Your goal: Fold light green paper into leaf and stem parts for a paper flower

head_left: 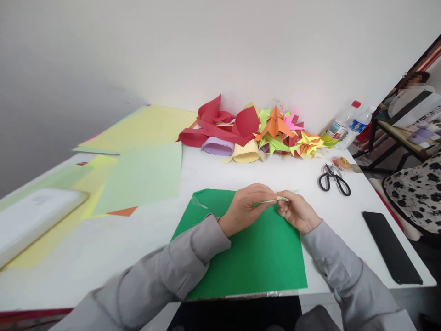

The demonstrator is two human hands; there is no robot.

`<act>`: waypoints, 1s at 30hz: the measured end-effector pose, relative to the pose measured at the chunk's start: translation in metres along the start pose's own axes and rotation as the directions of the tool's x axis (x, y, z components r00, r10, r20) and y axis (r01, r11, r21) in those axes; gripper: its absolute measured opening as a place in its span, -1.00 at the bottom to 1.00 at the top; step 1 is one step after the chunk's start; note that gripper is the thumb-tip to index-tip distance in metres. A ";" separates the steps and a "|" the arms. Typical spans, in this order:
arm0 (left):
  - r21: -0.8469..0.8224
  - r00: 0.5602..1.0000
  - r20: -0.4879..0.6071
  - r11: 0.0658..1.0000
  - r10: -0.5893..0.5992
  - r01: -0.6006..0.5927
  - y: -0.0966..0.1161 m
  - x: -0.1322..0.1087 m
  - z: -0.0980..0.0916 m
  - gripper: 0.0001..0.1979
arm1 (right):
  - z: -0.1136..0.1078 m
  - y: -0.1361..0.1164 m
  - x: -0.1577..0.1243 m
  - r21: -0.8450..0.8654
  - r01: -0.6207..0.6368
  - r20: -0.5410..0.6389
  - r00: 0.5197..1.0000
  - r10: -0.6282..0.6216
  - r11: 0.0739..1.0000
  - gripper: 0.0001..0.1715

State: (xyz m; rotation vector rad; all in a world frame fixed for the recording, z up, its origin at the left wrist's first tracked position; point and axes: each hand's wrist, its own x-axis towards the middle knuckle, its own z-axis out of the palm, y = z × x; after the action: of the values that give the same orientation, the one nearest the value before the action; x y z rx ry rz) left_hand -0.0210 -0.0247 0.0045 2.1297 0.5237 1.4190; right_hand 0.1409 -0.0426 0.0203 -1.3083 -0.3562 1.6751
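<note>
Bare table (275,177) ahead; scissors (333,180), phone (391,246) right; paper sheets (141,177) left.

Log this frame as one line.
left hand: pinching folded paper strip | right hand: pinching same strip | under: green sheet | nearby: scissors, phone

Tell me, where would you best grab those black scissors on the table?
Probably by the looped handles: the scissors lie flat with the handles pointing left and toward the near edge, blades away toward the bottles. Come from above on the near side, where the white table is bare.
</note>
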 end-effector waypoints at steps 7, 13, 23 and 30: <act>-0.143 0.912 -0.040 0.905 -0.409 0.400 0.006 0.000 0.000 -0.89 | -0.002 0.001 -0.001 -0.038 -0.029 0.043 0.999 0.030 0.999 -0.85; -0.362 0.742 -0.157 0.737 -0.652 0.571 0.003 0.007 -0.003 -0.86 | 0.002 0.003 -0.005 -0.114 0.117 0.124 0.987 -0.102 0.987 -0.53; -0.683 0.632 0.039 0.441 -0.774 0.582 0.011 0.012 0.000 -0.78 | -0.002 0.009 -0.002 -0.198 0.620 0.183 0.785 -0.592 0.759 -0.72; -0.627 0.635 0.014 0.488 -0.772 0.607 0.006 0.009 -0.001 -0.72 | -0.001 0.007 -0.004 -0.201 0.630 0.171 0.776 -0.607 0.750 -0.71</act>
State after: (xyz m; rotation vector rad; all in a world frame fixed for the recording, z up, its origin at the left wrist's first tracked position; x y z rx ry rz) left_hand -0.0180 -0.0239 0.0153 1.0036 0.8182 1.1511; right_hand 0.1383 -0.0496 0.0169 -1.1098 -0.9768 1.1382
